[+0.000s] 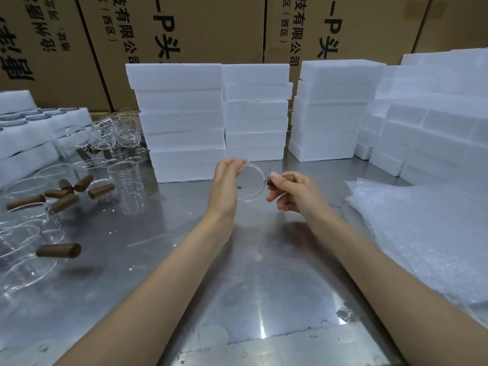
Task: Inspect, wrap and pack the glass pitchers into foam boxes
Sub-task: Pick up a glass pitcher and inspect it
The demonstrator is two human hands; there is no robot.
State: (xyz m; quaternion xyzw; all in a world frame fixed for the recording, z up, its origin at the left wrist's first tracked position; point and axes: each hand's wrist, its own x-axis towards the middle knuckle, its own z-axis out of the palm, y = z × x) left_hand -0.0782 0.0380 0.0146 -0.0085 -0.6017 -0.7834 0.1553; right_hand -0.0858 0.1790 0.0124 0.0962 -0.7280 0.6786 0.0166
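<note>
I hold one clear glass pitcher point(250, 182) up over the steel table point(237, 273), its round opening or base turned toward me. My right hand point(293, 192) grips its brown wooden handle point(284, 178). My left hand point(227, 182) cups the glass body from the left, fingertips on the rim. Several more glass pitchers with wooden handles point(66, 196) stand and lie on the left side of the table. White foam boxes point(184, 120) are stacked behind the held pitcher.
A sheet of bubble wrap point(422, 233) lies on the right of the table. More foam stacks point(330, 109) stand at the back right, foam trays with glass point(31, 128) at the far left. Cardboard cartons point(184, 27) form the back wall.
</note>
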